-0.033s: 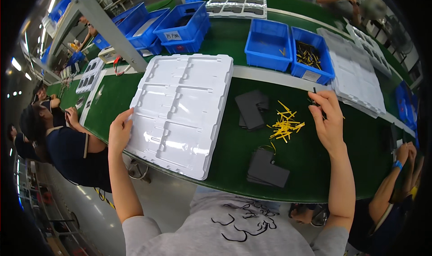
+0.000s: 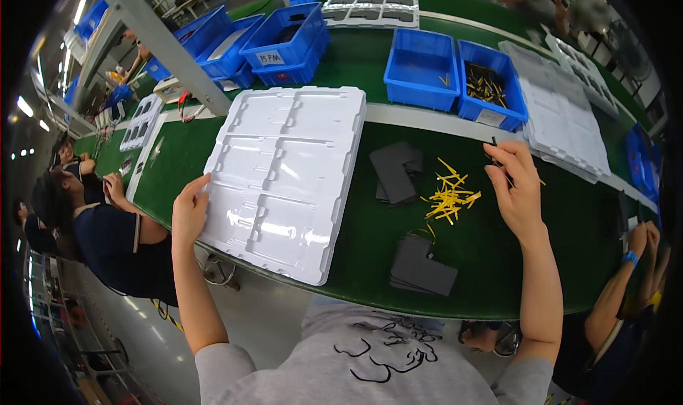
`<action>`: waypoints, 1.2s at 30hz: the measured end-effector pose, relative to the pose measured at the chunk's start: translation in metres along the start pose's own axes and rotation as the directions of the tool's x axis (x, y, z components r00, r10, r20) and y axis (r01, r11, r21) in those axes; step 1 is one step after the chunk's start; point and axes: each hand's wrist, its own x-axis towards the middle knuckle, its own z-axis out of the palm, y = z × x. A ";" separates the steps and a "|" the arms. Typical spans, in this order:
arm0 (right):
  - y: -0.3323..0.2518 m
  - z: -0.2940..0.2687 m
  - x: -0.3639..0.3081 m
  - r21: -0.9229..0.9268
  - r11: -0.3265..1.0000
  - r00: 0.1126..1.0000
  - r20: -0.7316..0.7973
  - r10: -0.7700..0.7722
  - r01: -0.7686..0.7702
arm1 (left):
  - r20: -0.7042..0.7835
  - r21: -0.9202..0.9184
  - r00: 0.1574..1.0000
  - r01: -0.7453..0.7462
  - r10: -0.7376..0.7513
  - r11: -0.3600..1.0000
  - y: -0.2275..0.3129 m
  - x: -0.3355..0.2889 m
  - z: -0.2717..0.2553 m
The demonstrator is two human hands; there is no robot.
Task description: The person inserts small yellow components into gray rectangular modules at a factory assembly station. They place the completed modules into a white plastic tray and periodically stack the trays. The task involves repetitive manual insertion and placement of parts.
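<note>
My left hand (image 2: pixel 189 211) grips the left edge of a white plastic tray (image 2: pixel 281 174) with moulded compartments. The tray lies on the green table, its near edge close to the table's front. Over the table's right part, my right hand (image 2: pixel 518 186) is closed in a pinch. A thin dark piece (image 2: pixel 494 142) sticks out past its fingertips; the rest is hidden by the fingers. Left of that hand lies a loose pile of yellow strips (image 2: pixel 452 194). Dark grey L-shaped flat pieces sit in one stack (image 2: pixel 393 172) beside the pile and another stack (image 2: pixel 422 265) nearer me.
Beyond the pile stand a blue bin (image 2: pixel 421 96) with a few strips and another blue bin (image 2: pixel 491 124) of dark and yellow strips. More white trays (image 2: pixel 565 131) are stacked at right. A grey post (image 2: pixel 165 49) rises behind my tray. Co-workers sit on both sides.
The whole view has shifted very slightly. My hands, the tray and the pieces keep the same places relative to one another.
</note>
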 end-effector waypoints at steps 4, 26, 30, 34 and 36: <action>0.001 0.004 -0.001 0.000 0.999 0.998 0.031 -0.050 0.050 | -0.014 0.062 0.999 0.041 -0.041 0.997 -0.004 -0.008 0.002; -0.015 0.023 -0.015 0.327 0.912 0.960 0.211 0.185 -0.248 | 0.436 -0.415 0.399 -0.706 0.806 0.574 0.240 -0.062 0.108; -0.020 0.024 -0.011 0.553 0.678 0.873 0.357 0.332 -0.484 | 0.611 -0.610 0.356 -0.357 0.707 0.708 0.251 -0.037 0.105; -0.017 0.017 -0.010 0.645 0.562 0.854 0.356 0.378 -0.518 | 0.591 -0.778 0.558 0.204 0.583 0.594 0.270 -0.030 0.123; -0.016 0.015 -0.008 0.680 0.497 0.837 0.367 0.405 -0.539 | 0.554 -0.759 0.654 0.140 0.516 0.636 0.273 -0.029 0.132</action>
